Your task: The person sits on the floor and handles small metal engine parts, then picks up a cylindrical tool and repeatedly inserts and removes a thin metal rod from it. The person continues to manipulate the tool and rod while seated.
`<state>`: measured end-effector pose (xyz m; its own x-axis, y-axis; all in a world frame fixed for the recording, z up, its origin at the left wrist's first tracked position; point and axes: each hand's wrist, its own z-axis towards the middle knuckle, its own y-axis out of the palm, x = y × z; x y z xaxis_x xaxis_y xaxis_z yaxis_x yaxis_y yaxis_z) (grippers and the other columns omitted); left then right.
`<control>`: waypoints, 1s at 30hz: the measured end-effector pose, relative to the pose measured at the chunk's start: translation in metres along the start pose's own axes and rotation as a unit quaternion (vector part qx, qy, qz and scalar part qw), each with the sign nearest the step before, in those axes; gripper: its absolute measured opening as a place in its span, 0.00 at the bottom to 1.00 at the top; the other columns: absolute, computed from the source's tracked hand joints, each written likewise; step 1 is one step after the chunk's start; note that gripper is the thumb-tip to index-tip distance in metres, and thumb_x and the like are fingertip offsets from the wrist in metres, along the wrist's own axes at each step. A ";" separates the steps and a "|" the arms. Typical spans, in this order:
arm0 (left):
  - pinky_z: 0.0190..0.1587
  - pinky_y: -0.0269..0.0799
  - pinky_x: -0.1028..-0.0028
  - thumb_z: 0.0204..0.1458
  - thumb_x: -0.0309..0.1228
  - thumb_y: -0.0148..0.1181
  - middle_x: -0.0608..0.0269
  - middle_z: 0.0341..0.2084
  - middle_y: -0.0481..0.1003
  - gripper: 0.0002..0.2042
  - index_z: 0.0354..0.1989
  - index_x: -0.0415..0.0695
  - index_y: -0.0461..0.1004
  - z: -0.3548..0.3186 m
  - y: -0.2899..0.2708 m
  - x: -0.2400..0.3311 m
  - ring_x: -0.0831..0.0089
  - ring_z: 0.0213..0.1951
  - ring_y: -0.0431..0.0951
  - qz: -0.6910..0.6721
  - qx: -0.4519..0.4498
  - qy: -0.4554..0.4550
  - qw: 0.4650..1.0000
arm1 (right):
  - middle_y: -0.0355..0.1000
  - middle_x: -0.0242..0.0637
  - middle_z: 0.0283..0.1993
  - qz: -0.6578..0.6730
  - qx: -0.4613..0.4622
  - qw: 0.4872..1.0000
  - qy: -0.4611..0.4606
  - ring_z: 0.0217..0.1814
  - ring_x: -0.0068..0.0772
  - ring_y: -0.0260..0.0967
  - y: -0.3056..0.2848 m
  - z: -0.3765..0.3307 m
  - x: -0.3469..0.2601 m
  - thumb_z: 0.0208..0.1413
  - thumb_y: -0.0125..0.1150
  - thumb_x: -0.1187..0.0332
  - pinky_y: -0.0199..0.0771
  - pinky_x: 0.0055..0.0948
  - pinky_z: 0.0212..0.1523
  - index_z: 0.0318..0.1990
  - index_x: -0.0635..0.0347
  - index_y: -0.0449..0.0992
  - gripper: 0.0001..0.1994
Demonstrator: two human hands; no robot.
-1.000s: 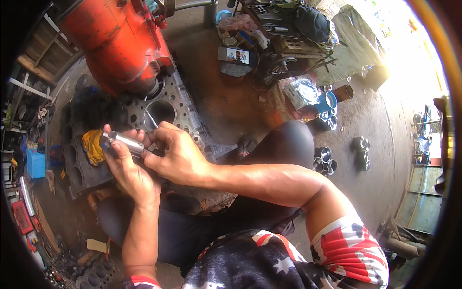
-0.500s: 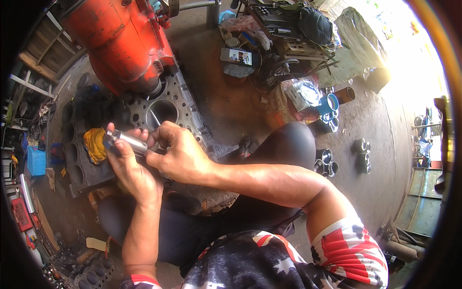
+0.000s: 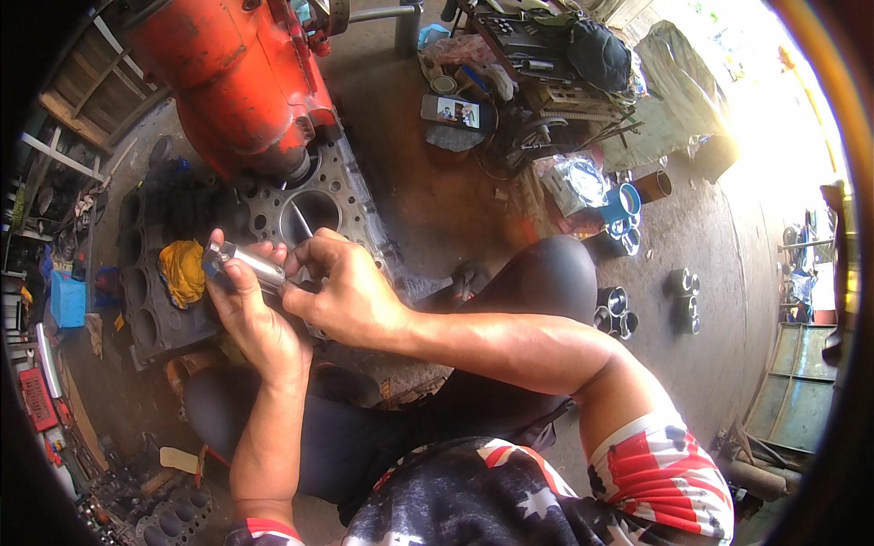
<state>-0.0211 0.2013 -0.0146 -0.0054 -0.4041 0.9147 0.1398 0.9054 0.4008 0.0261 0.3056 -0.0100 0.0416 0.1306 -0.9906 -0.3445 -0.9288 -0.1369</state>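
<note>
My left hand (image 3: 258, 328) is closed around a shiny metal cylinder (image 3: 262, 271), its thumb along the side and a notched collar at the left end. My right hand (image 3: 350, 296) grips a thin metal rod (image 3: 301, 220), which sticks out past the fingers toward the upper left. The right fingertips meet the cylinder's right end; their exact contact is hidden. Both hands are over the near part of an engine block (image 3: 358, 217) with round bores. A red machine (image 3: 241, 82) stands on the block, and a yellow cloth (image 3: 183, 273) lies left of my left hand.
My bent knee (image 3: 555, 278) is right of the block. Farther off are a phone (image 3: 451, 111), a cluttered tool table (image 3: 537, 45) and a blue cylinder sleeve (image 3: 623, 199). Metal sleeves (image 3: 615, 298) stand on the floor at right. A blue box (image 3: 68, 300) is at far left.
The whole view has shifted slightly. Both hands keep their grips, with the cylinder and the rod in nearly the same places.
</note>
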 end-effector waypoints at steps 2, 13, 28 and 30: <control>0.52 0.73 0.67 0.65 0.46 0.53 0.59 0.42 0.71 0.28 0.67 0.42 0.56 0.001 0.000 0.000 0.72 0.45 0.73 0.001 0.003 0.001 1.000 | 0.69 0.40 0.33 0.009 0.000 1.000 -0.001 0.34 0.31 0.70 0.001 0.000 0.000 0.45 0.66 0.68 0.72 0.33 0.36 0.36 0.68 0.76 0.13; 0.52 0.74 0.66 0.65 0.45 0.53 0.59 0.42 0.71 0.28 0.66 0.42 0.57 0.002 0.002 0.000 0.72 0.45 0.73 0.000 0.007 0.000 1.000 | 0.68 0.43 0.33 0.032 0.010 0.999 0.017 0.34 0.38 0.70 0.000 0.002 -0.005 0.42 0.65 0.70 0.71 0.35 0.37 0.31 0.68 0.75 0.11; 0.49 0.77 0.66 0.66 0.41 0.54 0.57 0.41 0.72 0.25 0.65 0.43 0.58 0.005 0.004 -0.001 0.68 0.43 0.76 -0.029 0.011 -0.002 1.000 | 0.71 0.44 0.36 0.048 -0.001 0.997 0.062 0.35 0.32 0.71 0.000 0.005 -0.006 0.43 0.66 0.69 0.73 0.32 0.38 0.34 0.68 0.77 0.13; 0.48 0.77 0.66 0.66 0.40 0.54 0.57 0.40 0.73 0.24 0.65 0.43 0.59 0.006 0.003 -0.001 0.69 0.42 0.77 -0.040 0.009 -0.005 0.999 | 0.74 0.42 0.35 0.088 -0.004 0.993 0.076 0.37 0.30 0.71 0.000 0.006 -0.007 0.43 0.66 0.70 0.73 0.31 0.39 0.34 0.67 0.76 0.11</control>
<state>-0.0265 0.2057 -0.0139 -0.0257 -0.4742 0.8800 0.1211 0.8724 0.4736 0.0202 0.3063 -0.0031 0.1238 -0.0870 -0.9885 -0.3520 -0.9352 0.0382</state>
